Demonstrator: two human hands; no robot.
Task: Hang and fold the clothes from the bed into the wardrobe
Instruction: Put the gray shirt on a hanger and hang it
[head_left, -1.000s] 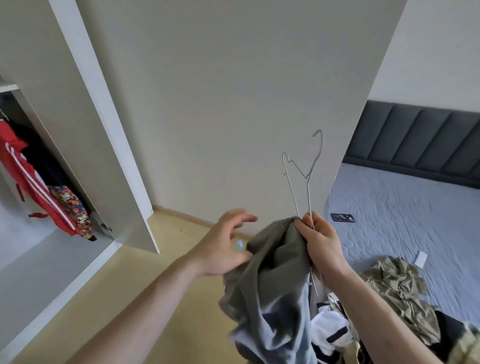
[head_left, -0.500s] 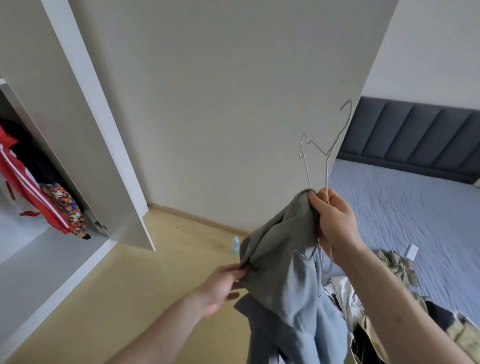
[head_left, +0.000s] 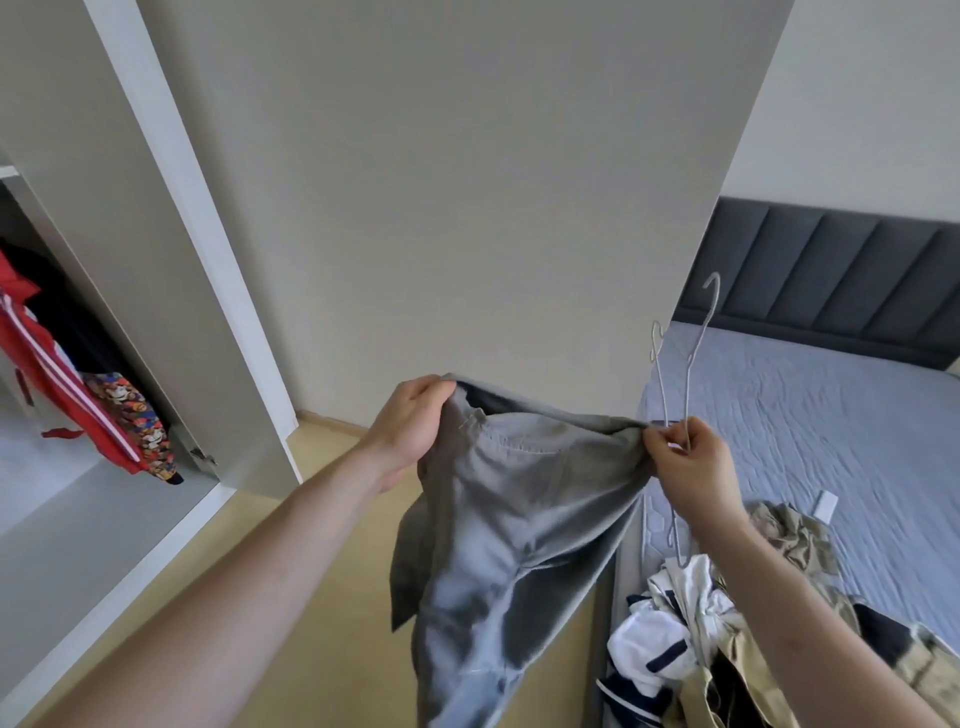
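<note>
Trousers (head_left: 509, 525) now hang spread by the waistband between both grips; left hand (head_left: 413, 426), lower a moment ago, pinches one end; right hand (head_left: 685, 462) pinches the other plus wire hanger (head_left: 685, 374); judged ready for hanging.

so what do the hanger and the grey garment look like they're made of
Hanger: thin bare wire, probably metal, pale grey and matte; very slim with a bent hook.
Grey garment: soft woven cloth, perhaps cotton, matte; it drapes and creases, with visible stitched seams.
</note>
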